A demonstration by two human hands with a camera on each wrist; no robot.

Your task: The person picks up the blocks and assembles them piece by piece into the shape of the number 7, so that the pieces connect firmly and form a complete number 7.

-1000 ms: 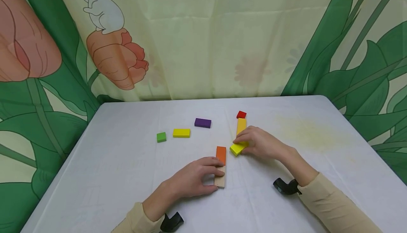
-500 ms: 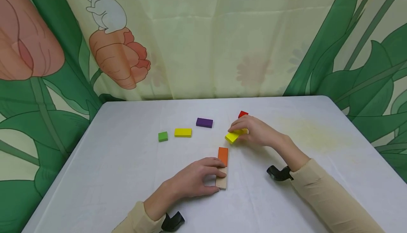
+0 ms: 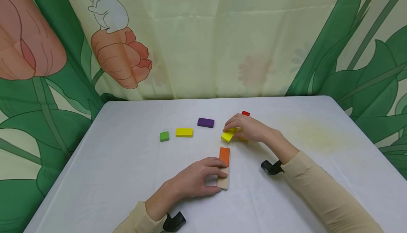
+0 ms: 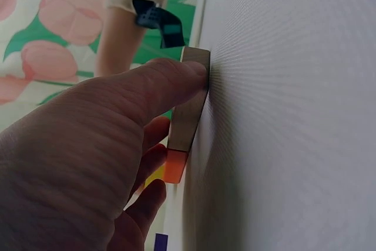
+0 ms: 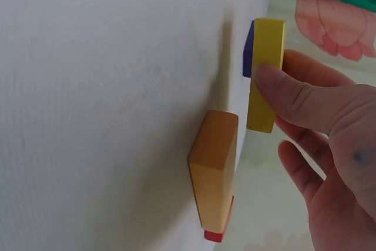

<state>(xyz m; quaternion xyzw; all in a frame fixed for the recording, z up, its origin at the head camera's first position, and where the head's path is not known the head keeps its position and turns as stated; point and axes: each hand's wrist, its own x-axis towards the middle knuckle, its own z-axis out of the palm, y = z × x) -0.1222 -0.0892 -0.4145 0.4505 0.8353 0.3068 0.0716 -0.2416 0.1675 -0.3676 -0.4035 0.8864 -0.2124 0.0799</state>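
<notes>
My left hand (image 3: 200,178) holds a plain wooden block (image 3: 223,182) on the table, thumb near its close end and fingertips over its upper part. An orange block (image 3: 224,155) lies end to end with it, on the far side. Between thumb and fingers my right hand (image 3: 249,127) pinches a yellow block (image 3: 226,137), which hangs above the cloth in the right wrist view. Beneath that hand is an orange-yellow block (image 5: 214,163), mostly hidden from the head camera. A red block (image 3: 246,113) shows partly beyond the right hand's knuckles.
Left of the hands lie a green block (image 3: 164,136), another yellow block (image 3: 184,132) and a purple block (image 3: 206,122). A white cloth covers the table (image 3: 111,176). Behind its far edge hangs a printed curtain (image 3: 197,49).
My right hand has lifted the yellow block and carried it left and away from me, passing in front of the orange-yellow block. The left hand stays on the plain wooden block.
</notes>
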